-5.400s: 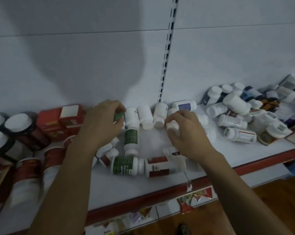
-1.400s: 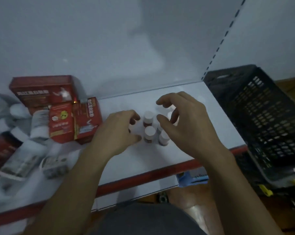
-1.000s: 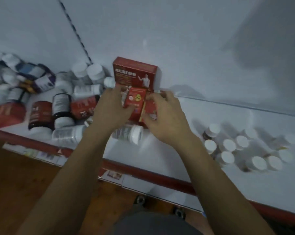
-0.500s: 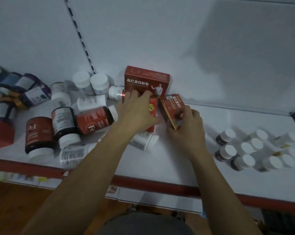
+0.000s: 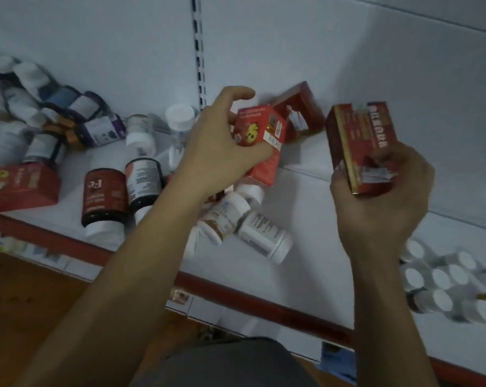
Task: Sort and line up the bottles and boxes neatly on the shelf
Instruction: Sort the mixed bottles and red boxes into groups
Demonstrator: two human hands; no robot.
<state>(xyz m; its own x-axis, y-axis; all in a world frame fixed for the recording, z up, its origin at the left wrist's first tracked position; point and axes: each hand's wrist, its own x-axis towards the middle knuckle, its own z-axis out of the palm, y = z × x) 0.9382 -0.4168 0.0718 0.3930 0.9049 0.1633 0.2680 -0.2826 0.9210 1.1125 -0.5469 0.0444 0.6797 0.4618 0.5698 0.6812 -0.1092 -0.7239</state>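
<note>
Red cardboard, light and stiff by my guess, though the walls would dent under a hard squeeze — I'd hold across the broad faces. My left hand [image 5: 222, 152] curls round the small red box with yellow print [image 5: 260, 135] at twelve o'clock, tilted over the white shelf [image 5: 314, 219]; my right hand [image 5: 381, 196] grips the darker, gold-edged red box [image 5: 362, 135] at two o'clock, lifted clear.
</note>
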